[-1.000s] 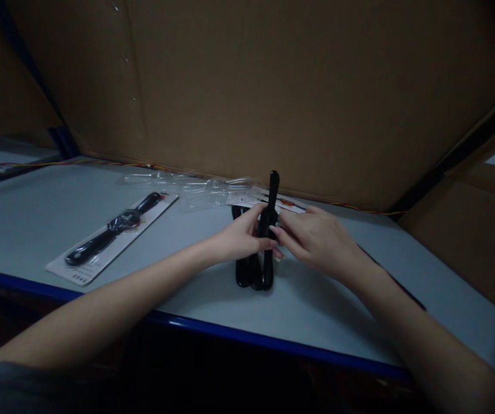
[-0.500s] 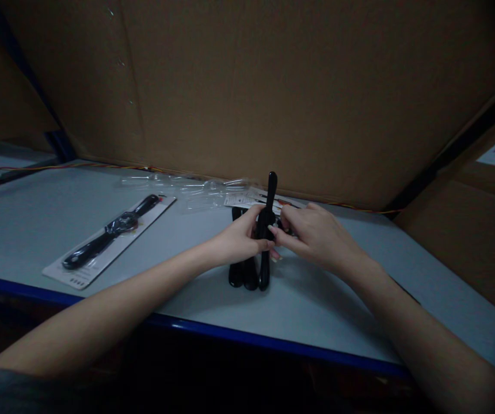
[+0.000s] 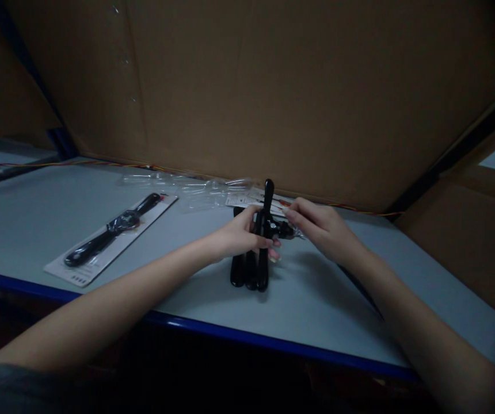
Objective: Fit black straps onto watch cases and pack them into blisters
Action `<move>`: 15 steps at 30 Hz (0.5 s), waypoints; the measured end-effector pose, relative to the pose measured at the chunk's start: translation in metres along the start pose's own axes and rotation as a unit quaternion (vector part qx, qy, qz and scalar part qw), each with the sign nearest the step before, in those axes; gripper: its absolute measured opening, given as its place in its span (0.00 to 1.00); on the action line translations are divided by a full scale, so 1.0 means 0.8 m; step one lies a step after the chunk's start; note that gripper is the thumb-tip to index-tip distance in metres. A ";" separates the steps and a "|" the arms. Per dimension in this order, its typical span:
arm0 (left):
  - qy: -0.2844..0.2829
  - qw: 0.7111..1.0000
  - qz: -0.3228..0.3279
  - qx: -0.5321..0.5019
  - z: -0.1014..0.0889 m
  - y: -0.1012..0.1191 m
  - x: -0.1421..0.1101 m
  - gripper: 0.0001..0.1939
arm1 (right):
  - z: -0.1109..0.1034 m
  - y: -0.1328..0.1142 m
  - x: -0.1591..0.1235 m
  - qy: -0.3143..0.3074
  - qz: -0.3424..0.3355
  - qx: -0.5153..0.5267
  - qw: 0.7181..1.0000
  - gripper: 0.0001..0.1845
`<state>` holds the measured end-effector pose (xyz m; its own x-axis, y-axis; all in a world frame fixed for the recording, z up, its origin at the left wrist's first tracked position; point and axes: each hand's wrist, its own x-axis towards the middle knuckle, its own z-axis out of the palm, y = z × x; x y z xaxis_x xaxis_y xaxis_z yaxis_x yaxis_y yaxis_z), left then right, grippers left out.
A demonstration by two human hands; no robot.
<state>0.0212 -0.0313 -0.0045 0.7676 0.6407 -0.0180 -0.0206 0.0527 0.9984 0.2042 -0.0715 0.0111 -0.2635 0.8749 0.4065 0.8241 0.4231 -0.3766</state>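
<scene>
My left hand (image 3: 239,233) is closed around the middle of a black two-handled tool that looks like a spokeshave (image 3: 269,195), stood on edge with one handle pointing away and the other toward me. Directly left of it, more black spokeshaves (image 3: 238,275) rest side by side on the table, partly covered by that hand. My right hand (image 3: 320,227) hovers just right of the tool's centre, thumb and fingers pinched together. Whatever its fingertips hold, if anything, is too small to make out. Below them, a dark fitting with shiny metal parts sticks out from the spokeshave's middle.
On the left, another spokeshave (image 3: 94,247) lies under clear plastic on a white card (image 3: 81,277). Clear plastic shells (image 3: 208,192) and printed cards (image 3: 243,200) lie at the back, by a cardboard wall (image 3: 247,103). A thin cable (image 3: 57,163) follows the wall. The table has a blue front edge (image 3: 230,334).
My right hand has drawn back slightly to the right from the spokeshave's centre, uncovering its side fitting. The left hand keeps its hold, and the tool has tilted a little.
</scene>
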 end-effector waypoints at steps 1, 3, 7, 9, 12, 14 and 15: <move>0.003 1.000 -0.003 -0.003 0.001 0.001 -0.001 0.25 | 0.002 0.002 0.001 -0.007 0.013 0.024 1.000 0.19; 0.008 1.000 -0.011 -0.006 0.004 0.002 -0.001 0.20 | 0.008 0.005 0.003 -0.028 0.025 0.058 0.998 0.20; 0.011 1.000 -0.010 -0.012 0.008 -0.001 -0.001 0.14 | 0.018 0.009 0.006 -0.033 0.040 0.100 0.994 0.20; 0.010 1.000 0.001 -0.021 0.009 -0.003 -0.001 0.14 | 0.019 0.011 0.006 -0.038 0.045 0.110 0.992 0.20; -0.002 0.999 0.015 -0.034 0.009 -0.006 0.000 0.13 | 0.020 0.013 0.005 -0.071 0.065 0.154 0.983 0.21; -0.015 0.999 0.028 -0.038 0.008 -0.008 0.000 0.13 | 0.021 0.014 0.005 -0.087 0.077 0.196 0.974 0.21; -0.022 0.998 0.034 -0.039 0.007 -0.009 0.001 0.14 | 0.021 0.015 0.005 -0.085 0.081 0.211 0.970 0.21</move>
<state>0.0255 -0.0358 -0.0111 0.7895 0.6114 0.0529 -0.1220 0.0720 0.9899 0.2043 -0.0588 -0.0057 -0.2570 0.9488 0.1837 0.5919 0.3048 -0.7462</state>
